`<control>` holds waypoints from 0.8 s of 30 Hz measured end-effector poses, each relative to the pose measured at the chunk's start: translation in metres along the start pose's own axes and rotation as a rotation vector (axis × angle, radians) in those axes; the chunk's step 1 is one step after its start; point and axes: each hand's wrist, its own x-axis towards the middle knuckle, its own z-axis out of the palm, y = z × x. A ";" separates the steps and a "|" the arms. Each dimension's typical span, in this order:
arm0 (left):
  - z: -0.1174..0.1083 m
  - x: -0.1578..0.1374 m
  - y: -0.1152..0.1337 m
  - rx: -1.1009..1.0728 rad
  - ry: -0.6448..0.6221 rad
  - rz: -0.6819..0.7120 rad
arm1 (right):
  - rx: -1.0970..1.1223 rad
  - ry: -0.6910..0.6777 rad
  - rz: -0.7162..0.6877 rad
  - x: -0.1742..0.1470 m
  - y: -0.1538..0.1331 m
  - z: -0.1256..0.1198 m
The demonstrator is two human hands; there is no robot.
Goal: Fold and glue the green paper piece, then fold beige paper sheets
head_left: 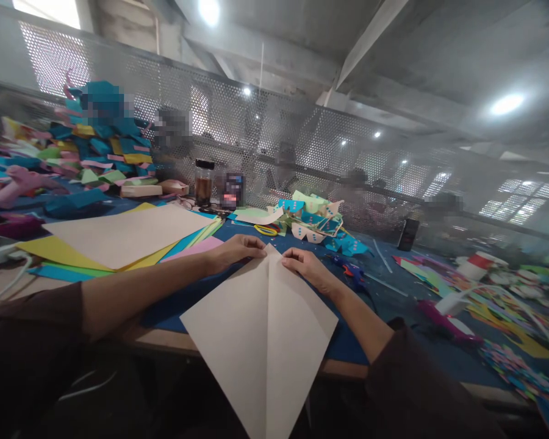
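Observation:
A large cream sheet of paper [233,323] with a crease down its middle is turned corner-up in front of me. Its lower corner hangs past the table's front edge. My left hand [238,251] pinches the sheet just left of the top corner. On the other side of that corner, my right hand [306,268] is closed on the paper's edge, thumb and fingers together. Both hands are close to each other, with the crease running between them.
Stacked coloured paper [137,235] lies to my left. Yellow-handled scissors [266,230] and folded paper pieces [311,222] are ahead. A blue glue gun [350,271] rests right of my right hand. A jar [204,183] stands by the mesh partition [302,146].

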 end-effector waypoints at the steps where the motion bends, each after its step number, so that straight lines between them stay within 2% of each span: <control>1: 0.000 0.001 -0.001 0.005 -0.008 0.002 | -0.014 0.002 -0.023 0.002 0.002 0.001; 8: 0.002 0.008 -0.014 0.036 -0.096 0.053 | -0.075 0.080 -0.134 0.025 0.001 0.013; 12: 0.002 0.009 -0.016 0.123 -0.069 0.108 | -0.094 0.114 -0.195 0.031 -0.003 0.018; 24: 0.005 0.006 -0.014 0.384 -0.026 0.226 | -0.097 0.129 -0.150 0.022 -0.001 0.022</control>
